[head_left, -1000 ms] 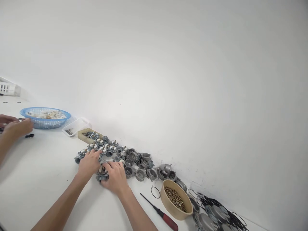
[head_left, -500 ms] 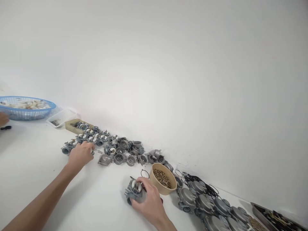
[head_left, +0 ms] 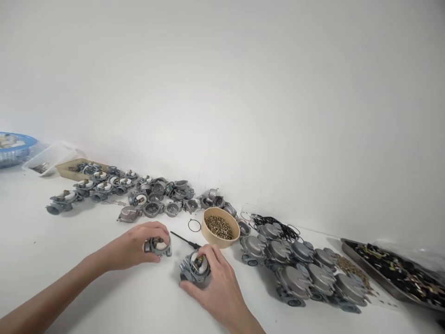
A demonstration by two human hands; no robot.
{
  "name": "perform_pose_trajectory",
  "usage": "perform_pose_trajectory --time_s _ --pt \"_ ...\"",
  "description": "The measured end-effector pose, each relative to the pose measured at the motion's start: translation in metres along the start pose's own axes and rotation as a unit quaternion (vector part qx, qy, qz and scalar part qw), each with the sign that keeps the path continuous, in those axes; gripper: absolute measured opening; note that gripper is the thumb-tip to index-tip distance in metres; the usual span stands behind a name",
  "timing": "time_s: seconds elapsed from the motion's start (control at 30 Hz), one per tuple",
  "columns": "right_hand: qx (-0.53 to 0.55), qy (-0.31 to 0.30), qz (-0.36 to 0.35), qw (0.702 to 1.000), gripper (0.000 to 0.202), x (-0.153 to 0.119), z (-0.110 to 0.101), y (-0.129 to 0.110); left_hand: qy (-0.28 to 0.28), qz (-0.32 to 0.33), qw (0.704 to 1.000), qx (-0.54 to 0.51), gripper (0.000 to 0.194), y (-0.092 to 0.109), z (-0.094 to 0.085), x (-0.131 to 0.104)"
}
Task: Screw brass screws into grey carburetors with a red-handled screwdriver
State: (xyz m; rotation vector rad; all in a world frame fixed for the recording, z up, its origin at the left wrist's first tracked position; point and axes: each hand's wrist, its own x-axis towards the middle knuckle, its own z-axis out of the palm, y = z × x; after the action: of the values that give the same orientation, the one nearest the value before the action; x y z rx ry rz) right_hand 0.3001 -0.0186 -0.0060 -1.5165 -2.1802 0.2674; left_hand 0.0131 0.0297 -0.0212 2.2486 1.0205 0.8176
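Note:
My left hand [head_left: 139, 246] is closed around a grey metal carburetor body [head_left: 160, 247] with a white float, held over the white table. Just to its right, my right hand [head_left: 220, 283] grips a second carburetor body [head_left: 194, 268], whose white float and brass part face up. Between and behind the hands lies a thin screwdriver [head_left: 186, 240] with a dark shaft, its handle end hidden by the right hand. A black rubber ring [head_left: 194, 225] rests beside a round tan tub [head_left: 221, 243] full of small brass screws.
Several carburetor bodies with floats [head_left: 85, 185] and open float bowls [head_left: 153, 208] stand along the wall at left. On the right are several covered carburetors [head_left: 294, 278], black rings [head_left: 271, 222], loose screws [head_left: 352, 270] and a dark tray [head_left: 378, 276]. A blue basket [head_left: 21, 155] is far left.
My left hand has come from the row at left to the middle, bringing a carburetor body. My right hand still holds its own. The view has turned right, and the screwdriver now shows.

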Motion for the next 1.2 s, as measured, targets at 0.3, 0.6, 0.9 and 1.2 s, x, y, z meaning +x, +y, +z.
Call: perform_pose_trajectory --time_s 0.3,0.6,0.9,1.2 --pt "0.04 -0.019 0.016 0.999 0.036 0.001 0.0 -0.002 0.018 0.076 0.993 -0.086 0.027 -0.014 0.028 0.006" --pt "0.023 0.033 0.034 0.999 0.036 -0.003 0.009 -0.003 -0.033 0.094 0.991 -0.087 0.025 0.003 0.005 -0.001" --pt "-0.047 0.036 0.035 0.998 0.042 -0.001 0.014 0.004 0.047 0.032 0.998 0.008 0.038 -0.021 -0.015 -0.002" --pt "-0.061 0.007 0.03 0.998 0.044 0.0 0.002 0.004 0.136 -0.198 0.957 0.161 0.05 -0.11 -0.052 -0.01"
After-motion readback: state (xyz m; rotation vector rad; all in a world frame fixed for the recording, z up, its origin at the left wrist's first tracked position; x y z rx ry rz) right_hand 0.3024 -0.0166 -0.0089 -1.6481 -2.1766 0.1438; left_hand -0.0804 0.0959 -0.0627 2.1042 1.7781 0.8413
